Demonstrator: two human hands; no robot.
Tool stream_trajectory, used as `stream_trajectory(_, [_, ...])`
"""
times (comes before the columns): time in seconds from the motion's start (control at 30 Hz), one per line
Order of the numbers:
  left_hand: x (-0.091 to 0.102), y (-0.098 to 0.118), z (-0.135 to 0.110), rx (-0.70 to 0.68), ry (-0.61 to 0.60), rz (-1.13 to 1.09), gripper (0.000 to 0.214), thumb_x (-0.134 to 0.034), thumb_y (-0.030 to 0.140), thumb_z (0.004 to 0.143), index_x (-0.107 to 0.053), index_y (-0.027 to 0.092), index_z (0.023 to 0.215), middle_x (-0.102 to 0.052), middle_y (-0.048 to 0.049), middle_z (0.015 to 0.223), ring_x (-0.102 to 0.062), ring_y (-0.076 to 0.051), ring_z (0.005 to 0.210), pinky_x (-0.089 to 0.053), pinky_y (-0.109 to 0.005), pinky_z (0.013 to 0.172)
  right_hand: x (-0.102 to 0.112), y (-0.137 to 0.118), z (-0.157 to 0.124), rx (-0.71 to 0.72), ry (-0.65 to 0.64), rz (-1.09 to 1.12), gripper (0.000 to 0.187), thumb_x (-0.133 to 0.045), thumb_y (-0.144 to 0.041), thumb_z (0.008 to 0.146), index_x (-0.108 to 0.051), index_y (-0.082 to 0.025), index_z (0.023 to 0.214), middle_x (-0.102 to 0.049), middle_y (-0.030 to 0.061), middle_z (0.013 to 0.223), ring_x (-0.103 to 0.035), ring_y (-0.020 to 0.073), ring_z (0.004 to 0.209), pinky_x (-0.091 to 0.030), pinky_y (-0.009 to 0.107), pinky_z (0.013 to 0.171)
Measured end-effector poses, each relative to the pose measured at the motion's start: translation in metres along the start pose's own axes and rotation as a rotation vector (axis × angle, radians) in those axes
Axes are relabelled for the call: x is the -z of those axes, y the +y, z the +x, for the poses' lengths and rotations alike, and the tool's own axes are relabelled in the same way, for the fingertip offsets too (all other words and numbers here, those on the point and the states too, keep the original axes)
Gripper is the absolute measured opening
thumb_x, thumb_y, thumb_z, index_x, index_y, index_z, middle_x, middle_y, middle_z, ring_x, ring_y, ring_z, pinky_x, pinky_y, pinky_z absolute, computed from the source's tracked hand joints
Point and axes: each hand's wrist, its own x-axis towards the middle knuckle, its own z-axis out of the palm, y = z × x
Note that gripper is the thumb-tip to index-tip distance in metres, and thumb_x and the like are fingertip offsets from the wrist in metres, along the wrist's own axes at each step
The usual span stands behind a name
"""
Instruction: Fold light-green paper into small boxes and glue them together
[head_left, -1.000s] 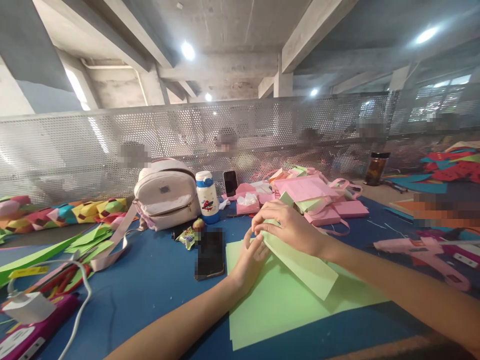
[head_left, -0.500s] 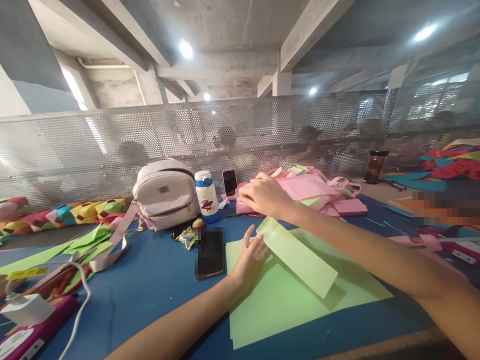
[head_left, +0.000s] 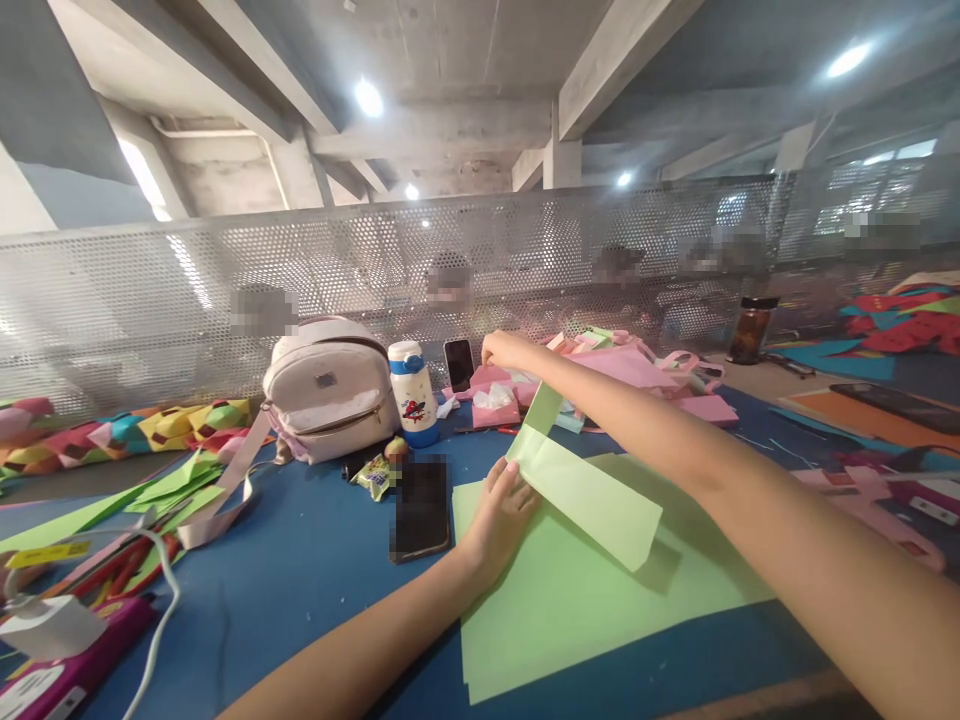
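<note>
My left hand (head_left: 501, 510) pinches the near corner of a folded light green paper piece (head_left: 585, 490), which tilts up above a stack of flat green sheets (head_left: 570, 600) on the blue table (head_left: 300, 560). My right hand (head_left: 504, 350) is stretched far forward over a pink tissue pack (head_left: 495, 405), close to an upright phone (head_left: 459, 364). Its fingers curl downward; whether anything is in them I cannot tell.
A pale backpack (head_left: 326, 385), a white and blue bottle (head_left: 412, 392), a dark phone lying flat (head_left: 420, 505) and a snack packet (head_left: 373, 473) stand left of the sheets. Pink paper bags (head_left: 637, 375) pile behind. A pink glue gun (head_left: 885, 505) lies at the right. A perforated metal screen (head_left: 225, 290) bounds the table's far side.
My right hand left the folded green piece and reached forward to the pink pack by the upright phone. My left hand stayed on the piece, which now tilts up more.
</note>
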Motion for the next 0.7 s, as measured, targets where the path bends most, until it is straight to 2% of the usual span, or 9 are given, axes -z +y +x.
stream_trajectory(0.1, [-0.001,0.0,0.0,0.002,0.005,-0.007,0.057,-0.078,0.04,0.078,-0.054,0.02,0.126,-0.062,-0.015,0.135,-0.059,-0.031,0.125,-0.035,-0.045,0.115,-0.003,-0.001,0.007,-0.031,-0.02,0.009,0.03,-0.061,-0.033,0.096,-0.06,-0.018,0.123,-0.061,0.0086,0.124,-0.064,0.0224,0.104,-0.056,0.041,0.087])
stream_trajectory(0.2, [-0.004,0.0,-0.002,0.002,0.021,-0.02,0.056,-0.078,0.038,0.078,-0.053,0.021,0.125,-0.064,-0.0147,0.131,-0.061,-0.029,0.123,-0.036,-0.044,0.115,0.0,0.0,0.006,-0.042,0.012,0.024,0.03,-0.061,-0.034,0.096,-0.06,-0.017,0.121,-0.062,0.0085,0.121,-0.064,0.0219,0.103,-0.056,0.041,0.086])
stream_trajectory(0.33, [-0.006,0.001,-0.004,-0.002,0.035,-0.022,0.056,-0.078,0.036,0.079,-0.051,0.023,0.126,-0.068,-0.0134,0.125,-0.065,-0.027,0.117,-0.036,-0.044,0.114,0.014,-0.003,-0.012,-0.022,0.128,0.057,0.012,-0.063,-0.025,0.092,-0.073,-0.018,0.096,-0.073,0.0046,0.098,-0.068,0.0202,0.091,-0.05,0.03,0.076])
stream_trajectory(0.43, [-0.005,0.001,-0.005,-0.03,0.029,-0.017,0.057,-0.076,0.034,0.081,-0.047,0.024,0.129,-0.068,-0.0122,0.126,-0.065,-0.026,0.116,-0.037,-0.044,0.113,0.025,-0.013,-0.046,0.035,0.247,0.084,0.018,-0.057,-0.027,0.095,-0.074,-0.022,0.092,-0.075,0.0011,0.09,-0.066,0.0172,0.084,-0.04,0.026,0.066])
stream_trajectory(0.5, [-0.005,0.001,-0.005,-0.043,0.0,-0.002,0.056,-0.075,0.033,0.083,-0.047,0.024,0.13,-0.067,-0.0111,0.128,-0.064,-0.024,0.119,-0.037,-0.043,0.114,0.03,-0.021,-0.078,0.07,0.313,0.09,0.024,-0.053,-0.036,0.098,-0.071,-0.022,0.092,-0.074,0.0011,0.09,-0.063,0.0161,0.079,-0.035,0.027,0.062])
stream_trajectory(0.57, [-0.004,0.0,-0.006,-0.048,-0.031,0.023,0.053,-0.074,0.034,0.084,-0.05,0.026,0.13,-0.067,-0.0092,0.128,-0.063,-0.023,0.12,-0.035,-0.042,0.115,0.031,-0.026,-0.114,0.12,0.393,0.069,0.029,-0.052,-0.04,0.098,-0.068,-0.021,0.083,-0.071,0.0016,0.078,-0.059,0.0156,0.069,-0.03,0.029,0.058])
stream_trajectory(0.63, [-0.005,0.0,-0.007,-0.062,-0.045,0.056,0.052,-0.074,0.036,0.083,-0.052,0.028,0.13,-0.067,-0.0076,0.128,-0.062,-0.023,0.121,-0.035,-0.042,0.115,0.028,-0.026,-0.149,0.133,0.398,0.04,0.034,-0.052,-0.041,0.098,-0.064,-0.02,0.075,-0.067,0.0014,0.069,-0.054,0.0148,0.061,-0.027,0.03,0.057])
stream_trajectory(0.7, [-0.006,0.001,-0.009,-0.106,-0.011,0.113,0.054,-0.075,0.038,0.082,-0.053,0.029,0.131,-0.067,-0.0072,0.127,-0.061,-0.023,0.122,-0.036,-0.041,0.114,0.021,-0.019,-0.177,0.09,0.322,0.003,0.04,-0.051,-0.046,0.098,-0.061,-0.02,0.069,-0.063,0.002,0.063,-0.051,0.0157,0.057,-0.023,0.03,0.055])
